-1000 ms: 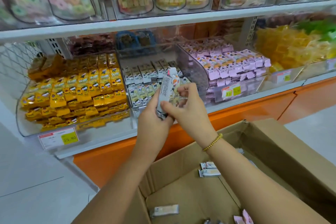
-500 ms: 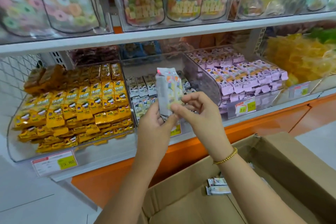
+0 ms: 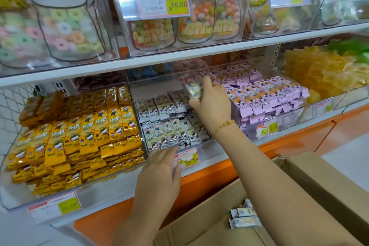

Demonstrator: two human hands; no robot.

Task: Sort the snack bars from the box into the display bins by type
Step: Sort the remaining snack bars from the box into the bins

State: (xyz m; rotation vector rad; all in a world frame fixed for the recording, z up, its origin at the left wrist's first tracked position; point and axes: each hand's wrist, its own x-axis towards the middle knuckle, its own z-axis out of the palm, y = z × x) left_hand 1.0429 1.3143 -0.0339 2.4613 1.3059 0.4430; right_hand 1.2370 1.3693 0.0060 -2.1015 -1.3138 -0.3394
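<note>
My right hand [image 3: 211, 100] grips a small stack of white snack bars [image 3: 192, 88] over the back of the middle clear bin [image 3: 197, 153], which holds rows of white bars [image 3: 165, 118]. My left hand [image 3: 159, 168] hangs with relaxed fingers in front of that bin's front wall, holding nothing. Left of it sits a bin of yellow bars [image 3: 79, 136], and right of it a bin of purple bars [image 3: 263, 94]. The open cardboard box [image 3: 319, 181] stands at lower right with a few white bars [image 3: 244, 217] inside.
A white upper shelf [image 3: 179, 56] carries clear bins of bagged candy just above my right hand. Price tags [image 3: 186, 159] hang on the bin fronts. An orange base panel [image 3: 289, 146] runs under the shelf. Yellow and green sweets [image 3: 323, 70] fill the far right bin.
My right hand has taken the stack of white bars from both hands and carried it up and back over the middle bin. My left hand let go and dropped to the bin's front.
</note>
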